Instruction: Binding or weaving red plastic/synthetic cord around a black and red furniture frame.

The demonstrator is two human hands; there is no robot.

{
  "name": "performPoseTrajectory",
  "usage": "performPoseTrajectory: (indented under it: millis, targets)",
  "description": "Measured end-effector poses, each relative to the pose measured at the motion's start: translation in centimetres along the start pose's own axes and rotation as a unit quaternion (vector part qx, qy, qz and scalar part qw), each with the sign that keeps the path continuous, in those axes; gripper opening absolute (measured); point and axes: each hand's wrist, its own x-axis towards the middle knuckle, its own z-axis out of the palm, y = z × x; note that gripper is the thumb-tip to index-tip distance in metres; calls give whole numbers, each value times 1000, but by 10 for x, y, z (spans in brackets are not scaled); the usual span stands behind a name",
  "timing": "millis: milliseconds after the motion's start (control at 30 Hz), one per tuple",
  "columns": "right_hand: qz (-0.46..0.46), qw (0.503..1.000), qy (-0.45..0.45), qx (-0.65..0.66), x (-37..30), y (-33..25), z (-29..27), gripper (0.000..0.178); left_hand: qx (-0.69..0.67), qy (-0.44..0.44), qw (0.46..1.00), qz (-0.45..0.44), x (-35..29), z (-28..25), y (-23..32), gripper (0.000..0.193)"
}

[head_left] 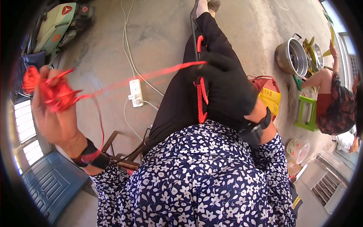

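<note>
Red cord (143,76) stretches taut between both hands, left (53,109) and right (227,89), each clamped on it.

Left hand (53,109) raised, fingers curled shut; black-gloved right hand (227,87) rests closed on the outstretched thigh.

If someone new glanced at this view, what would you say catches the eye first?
The bright red cord stands out: it runs taut from a tangled bundle in the raised left hand across to the right hand, which wears a black glove and rests on the knee. Below that glove a red braided piece hangs against the black trousers. At the right edge, another person sits by metal pots.
</note>
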Motion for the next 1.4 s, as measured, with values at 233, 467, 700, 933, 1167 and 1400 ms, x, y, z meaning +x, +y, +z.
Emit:
performPoseTrajectory:
  millis: [233,467,700,933,1167,1400]
  targets:
    - [79,949,100,288,-36,-5,-5,13,290,14,926,-241,1,3,-140,44]
    - [73,956,90,268,-59,1,1,21,540,-99,825,-138,-15,47,-227,47]
    - [58,970,229,65,-38,3,-15,17,399,-33,909,-116,-5,27,-217,43]
    - [53,952,268,-139,-35,45,-36,24,398,37,915,-55,1,4,-151,28]
    - [-58,968,-42,-242,-32,50,4,27,711,-252,649,93,-9,16,-182,24]
    - [156,938,-64,-302,-38,37,13,32,602,-314,734,8,-16,27,-223,26]
